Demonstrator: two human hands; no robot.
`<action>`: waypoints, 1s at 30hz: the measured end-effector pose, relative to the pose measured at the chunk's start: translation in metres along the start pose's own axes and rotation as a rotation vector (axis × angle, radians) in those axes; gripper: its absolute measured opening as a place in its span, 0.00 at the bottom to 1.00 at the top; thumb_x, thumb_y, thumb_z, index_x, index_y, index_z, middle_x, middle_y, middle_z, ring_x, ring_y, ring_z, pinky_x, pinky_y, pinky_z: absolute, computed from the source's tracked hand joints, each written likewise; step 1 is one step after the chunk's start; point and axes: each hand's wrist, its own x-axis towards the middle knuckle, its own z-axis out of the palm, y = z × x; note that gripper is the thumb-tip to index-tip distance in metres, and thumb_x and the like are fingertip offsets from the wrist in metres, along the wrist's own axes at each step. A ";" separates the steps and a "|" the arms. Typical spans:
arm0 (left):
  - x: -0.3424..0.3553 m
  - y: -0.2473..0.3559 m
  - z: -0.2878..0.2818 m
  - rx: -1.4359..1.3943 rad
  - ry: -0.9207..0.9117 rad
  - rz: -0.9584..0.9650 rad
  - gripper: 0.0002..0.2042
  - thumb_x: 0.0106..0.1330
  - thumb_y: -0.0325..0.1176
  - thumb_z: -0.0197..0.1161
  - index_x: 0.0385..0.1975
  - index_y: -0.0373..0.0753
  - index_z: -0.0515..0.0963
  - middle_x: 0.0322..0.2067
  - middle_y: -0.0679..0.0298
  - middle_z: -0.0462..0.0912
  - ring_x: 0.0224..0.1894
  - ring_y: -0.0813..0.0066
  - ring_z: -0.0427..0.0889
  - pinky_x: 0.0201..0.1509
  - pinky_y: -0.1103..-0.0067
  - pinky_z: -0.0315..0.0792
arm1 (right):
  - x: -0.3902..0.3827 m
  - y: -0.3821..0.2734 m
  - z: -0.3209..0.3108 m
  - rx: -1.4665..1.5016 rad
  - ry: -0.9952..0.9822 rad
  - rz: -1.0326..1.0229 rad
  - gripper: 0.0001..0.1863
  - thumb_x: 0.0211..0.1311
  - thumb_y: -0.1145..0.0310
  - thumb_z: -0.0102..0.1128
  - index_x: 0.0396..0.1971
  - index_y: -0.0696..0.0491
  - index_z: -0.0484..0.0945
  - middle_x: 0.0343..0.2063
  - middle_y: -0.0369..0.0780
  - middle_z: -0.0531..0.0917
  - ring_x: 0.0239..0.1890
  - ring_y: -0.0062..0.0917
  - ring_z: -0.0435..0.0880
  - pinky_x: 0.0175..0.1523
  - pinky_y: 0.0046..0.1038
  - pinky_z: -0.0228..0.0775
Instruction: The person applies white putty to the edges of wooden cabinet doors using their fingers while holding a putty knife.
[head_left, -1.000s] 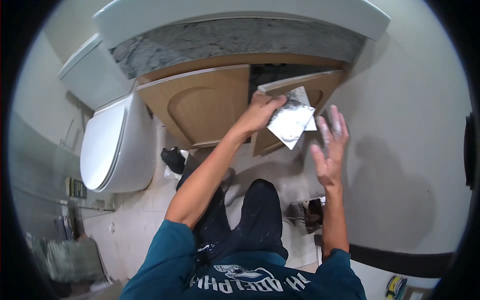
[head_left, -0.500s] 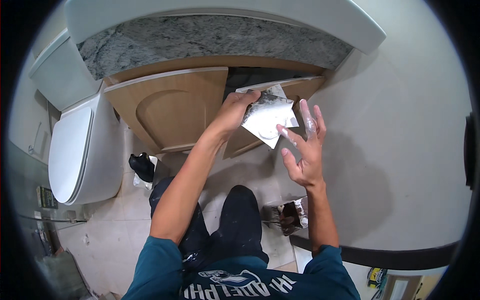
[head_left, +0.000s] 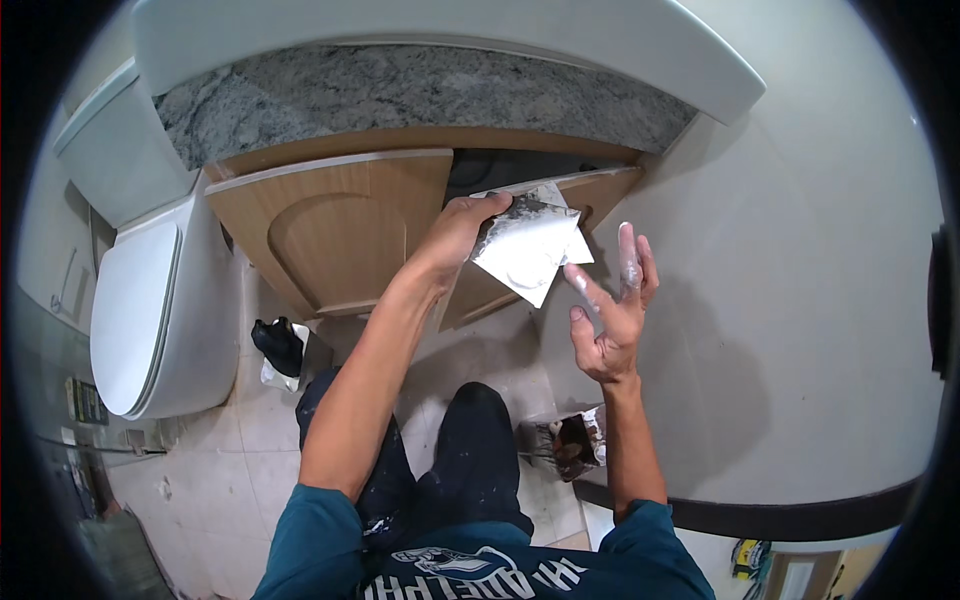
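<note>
My left hand (head_left: 456, 240) grips the upper left corner of some flat, square-cornered white plates (head_left: 527, 252), thumb on top. They overlap at different angles, and a glossy white paste with grey smears covers the upper face. What they are made of, I cannot tell. To their right, my right hand (head_left: 612, 325) is raised with its fingers apart and nothing in it. White paste coats several of its fingers. The index fingertip is close to the plates' right edge; whether it touches, I cannot tell.
Behind my hands is a wooden vanity cabinet (head_left: 335, 235) with both doors ajar, under a grey stone counter (head_left: 430, 95). A toilet (head_left: 150, 310) stands left, near a small box with a black item (head_left: 280, 345). An open, stained box (head_left: 575, 440) sits beside my right forearm, near the grey wall (head_left: 830, 300).
My right hand has drawn back from the paste, its index finger now by the plates' right edge. The left hand keeps its grip. The whole view has shifted slightly.
</note>
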 end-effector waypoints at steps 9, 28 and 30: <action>0.004 -0.003 -0.005 0.014 -0.005 -0.022 0.18 0.68 0.45 0.57 0.35 0.33 0.81 0.29 0.63 0.83 0.30 0.79 0.80 0.37 0.81 0.70 | 0.015 -0.010 0.014 0.072 0.056 0.012 0.25 0.43 0.72 0.57 0.46 0.46 0.84 0.67 0.50 0.60 0.70 0.44 0.50 0.69 0.40 0.45; -0.001 -0.011 -0.016 -0.554 -0.003 0.019 0.19 0.69 0.40 0.54 0.47 0.28 0.73 0.38 0.54 0.83 0.35 0.69 0.85 0.39 0.77 0.81 | 0.000 0.147 0.046 0.954 0.370 0.839 0.26 0.63 0.64 0.45 0.62 0.50 0.69 0.49 0.37 0.81 0.45 0.20 0.77 0.44 0.22 0.68; -0.002 -0.016 -0.014 -0.557 -0.007 0.060 0.17 0.70 0.38 0.53 0.48 0.30 0.74 0.41 0.57 0.83 0.38 0.70 0.84 0.42 0.78 0.80 | 0.005 0.170 0.054 0.939 0.363 0.882 0.26 0.64 0.62 0.45 0.63 0.47 0.68 0.47 0.37 0.81 0.43 0.20 0.77 0.42 0.21 0.69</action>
